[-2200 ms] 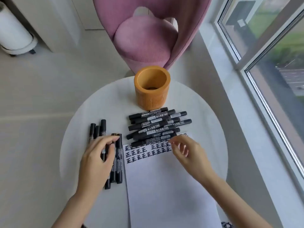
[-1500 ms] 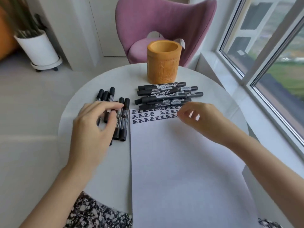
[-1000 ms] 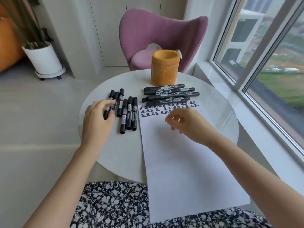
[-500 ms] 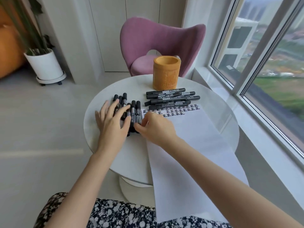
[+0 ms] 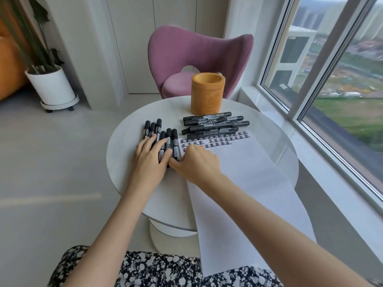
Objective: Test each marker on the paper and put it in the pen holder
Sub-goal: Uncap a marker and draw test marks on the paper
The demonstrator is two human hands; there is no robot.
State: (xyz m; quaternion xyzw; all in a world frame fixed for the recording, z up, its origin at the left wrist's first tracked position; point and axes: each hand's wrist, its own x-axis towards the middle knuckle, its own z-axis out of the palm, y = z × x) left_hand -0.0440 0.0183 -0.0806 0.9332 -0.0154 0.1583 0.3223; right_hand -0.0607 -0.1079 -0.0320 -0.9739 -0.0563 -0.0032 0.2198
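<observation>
- On the paper [image 5: 248, 183], along its far edge, I read three rows of one black handwritten character, 正, repeated.
- On the markers piled at the table's far side [image 5: 215, 125], the white labels read 超大容量700.
- The markers near the table's left edge [image 5: 158, 129] carry print too small for me to read.
- The carving on the pen holder [image 5: 207, 94] is illegible to me.

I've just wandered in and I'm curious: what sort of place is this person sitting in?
Most likely a sitting corner in a high-rise flat, not a workshop. A cushioned pink armchair faces a small round white table, a potted plant stands on the floor, and the big window looks down over buildings and green land.
</observation>
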